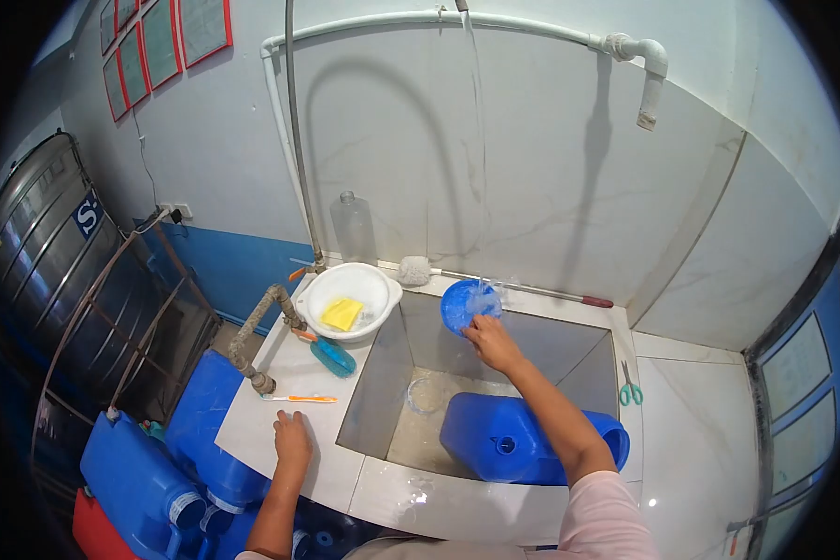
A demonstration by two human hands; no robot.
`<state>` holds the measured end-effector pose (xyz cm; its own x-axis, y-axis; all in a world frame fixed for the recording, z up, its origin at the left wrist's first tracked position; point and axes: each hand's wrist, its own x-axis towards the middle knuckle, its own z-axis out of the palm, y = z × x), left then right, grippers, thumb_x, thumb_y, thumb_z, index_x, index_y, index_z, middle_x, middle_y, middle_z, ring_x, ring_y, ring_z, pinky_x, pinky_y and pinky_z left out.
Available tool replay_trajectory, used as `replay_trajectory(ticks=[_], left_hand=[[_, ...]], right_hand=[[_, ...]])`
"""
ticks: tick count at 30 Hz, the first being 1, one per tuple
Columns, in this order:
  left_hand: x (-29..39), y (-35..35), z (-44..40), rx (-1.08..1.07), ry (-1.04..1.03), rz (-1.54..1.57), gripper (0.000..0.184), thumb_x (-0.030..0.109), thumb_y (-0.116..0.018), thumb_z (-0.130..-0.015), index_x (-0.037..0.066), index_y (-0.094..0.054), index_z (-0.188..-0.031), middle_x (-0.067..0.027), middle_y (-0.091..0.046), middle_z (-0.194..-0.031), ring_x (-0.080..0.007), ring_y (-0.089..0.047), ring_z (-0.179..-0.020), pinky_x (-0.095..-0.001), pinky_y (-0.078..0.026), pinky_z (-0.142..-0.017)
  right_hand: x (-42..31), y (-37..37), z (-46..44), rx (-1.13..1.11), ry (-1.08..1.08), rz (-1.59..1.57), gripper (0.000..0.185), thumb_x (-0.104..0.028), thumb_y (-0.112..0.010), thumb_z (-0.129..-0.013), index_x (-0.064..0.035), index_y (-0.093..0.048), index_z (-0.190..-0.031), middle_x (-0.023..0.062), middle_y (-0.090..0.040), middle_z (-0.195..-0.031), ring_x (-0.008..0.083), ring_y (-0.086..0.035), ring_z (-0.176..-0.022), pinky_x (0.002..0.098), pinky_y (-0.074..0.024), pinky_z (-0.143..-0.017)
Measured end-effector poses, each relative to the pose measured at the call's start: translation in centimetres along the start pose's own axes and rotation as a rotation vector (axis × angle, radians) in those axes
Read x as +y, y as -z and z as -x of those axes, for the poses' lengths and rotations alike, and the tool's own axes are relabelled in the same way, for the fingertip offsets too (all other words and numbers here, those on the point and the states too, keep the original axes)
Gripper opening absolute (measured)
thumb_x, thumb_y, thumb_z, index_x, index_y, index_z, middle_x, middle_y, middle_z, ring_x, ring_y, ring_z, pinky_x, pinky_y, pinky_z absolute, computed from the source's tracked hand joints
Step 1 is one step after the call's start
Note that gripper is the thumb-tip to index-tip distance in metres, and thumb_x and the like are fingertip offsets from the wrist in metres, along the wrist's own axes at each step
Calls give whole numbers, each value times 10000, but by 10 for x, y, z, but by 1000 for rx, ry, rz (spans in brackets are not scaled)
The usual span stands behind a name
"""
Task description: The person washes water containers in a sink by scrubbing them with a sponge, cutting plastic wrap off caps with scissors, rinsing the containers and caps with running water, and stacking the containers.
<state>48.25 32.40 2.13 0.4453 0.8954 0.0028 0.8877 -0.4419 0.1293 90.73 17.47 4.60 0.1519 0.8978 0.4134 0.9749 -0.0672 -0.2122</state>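
My right hand point(491, 341) grips the near edge of a round blue dipper point(455, 303), held over the far side of the sink point(375, 392). Whether the dipper has a handle is hidden by my fingers. A stream of water point(481, 159) falls from above into the dipper and splashes. Below my right forearm, a large blue jug point(476, 434) lies in the sink with its small opening facing up. My left hand point(292, 437) lies on the white counter, holding nothing, just below an orange-and-white toothbrush point(303, 399).
Left of the sink stand a white basin point(390, 313) with a yellow cloth point(343, 314), a blue brush point(333, 357) and a pipe tap point(263, 381). Behind lie a long-handled brush point(414, 271) and a clear bottle point(353, 229). Green-handled scissors point(631, 392) lie right. Blue containers point(135, 481) stand lower left.
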Motion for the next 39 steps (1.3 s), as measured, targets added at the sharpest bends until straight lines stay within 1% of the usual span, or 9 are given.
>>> replay_trajectory(ticks=[4,6,10,14,19,22,26,29,39], left_hand=[[28,19,-9,151,-231,291,227,34,-570,-782,-3,-566,-1006,-237,-523,-971,-399,-525,-899,-461,-449,-785],[65,16,-29,190,-393,538,202,57,-518,-820,-2,-571,-1006,-209,-555,-962,-346,-546,-882,-420,-458,-754],[179,-1,-92,-489,24,1541,208,164,-495,-884,47,-572,-1038,-45,-580,-914,-155,-560,-856,-295,-497,-709],[296,-49,-150,-761,199,1859,154,152,-490,-883,68,-550,-996,-68,-578,-946,-192,-570,-823,-327,-512,-727],[388,-100,-190,-828,241,1691,152,104,-439,-889,54,-512,-1013,-97,-580,-831,-188,-566,-663,-276,-507,-535],[404,-95,-188,-846,325,1575,160,70,-401,-890,38,-499,-1012,-95,-574,-759,-175,-557,-590,-245,-465,-410],[397,-117,-204,-1006,336,1466,143,46,-425,-861,-16,-508,-958,-147,-616,-743,-132,-510,-453,-240,-427,-351],[411,-118,-195,-744,412,1620,177,45,-426,-844,-32,-506,-982,-142,-619,-723,-107,-468,-402,-216,-383,-323],[350,-109,-153,-882,-46,1112,254,17,-391,-803,10,-559,-992,-136,-605,-688,-173,-546,-446,-284,-401,-354]], right_hand=[[-2,6,-3,177,-197,38,239,-6,-561,-709,-53,-637,-931,110,-526,-886,294,-511,-895,407,-401,-763],[-5,13,-3,-61,-44,62,249,5,-563,-690,-60,-628,-922,107,-521,-927,286,-499,-929,405,-396,-775],[0,13,-3,84,-72,1,249,-10,-559,-702,-50,-626,-938,119,-524,-882,304,-513,-892,406,-393,-768],[2,28,1,61,-29,1,266,-20,-564,-713,-30,-600,-977,129,-546,-913,314,-517,-884,402,-401,-772],[38,39,19,368,-309,-305,202,-90,-585,-772,-26,-588,-964,111,-578,-936,265,-558,-907,376,-429,-779],[76,62,43,671,-1062,-1543,228,-252,-574,-850,-97,-541,-1013,41,-583,-931,185,-579,-948,358,-458,-865],[86,92,89,700,-1092,-1559,274,-252,-503,-910,-40,-466,-1079,115,-573,-1056,191,-622,-814,334,-559,-659],[89,98,107,668,-1055,-1690,316,-261,-471,-938,-7,-442,-1124,142,-581,-1071,219,-638,-849,355,-564,-685],[57,71,131,673,-1152,-1729,376,-288,-420,-967,-19,-386,-1227,161,-555,-1131,274,-624,-925,439,-552,-720]])
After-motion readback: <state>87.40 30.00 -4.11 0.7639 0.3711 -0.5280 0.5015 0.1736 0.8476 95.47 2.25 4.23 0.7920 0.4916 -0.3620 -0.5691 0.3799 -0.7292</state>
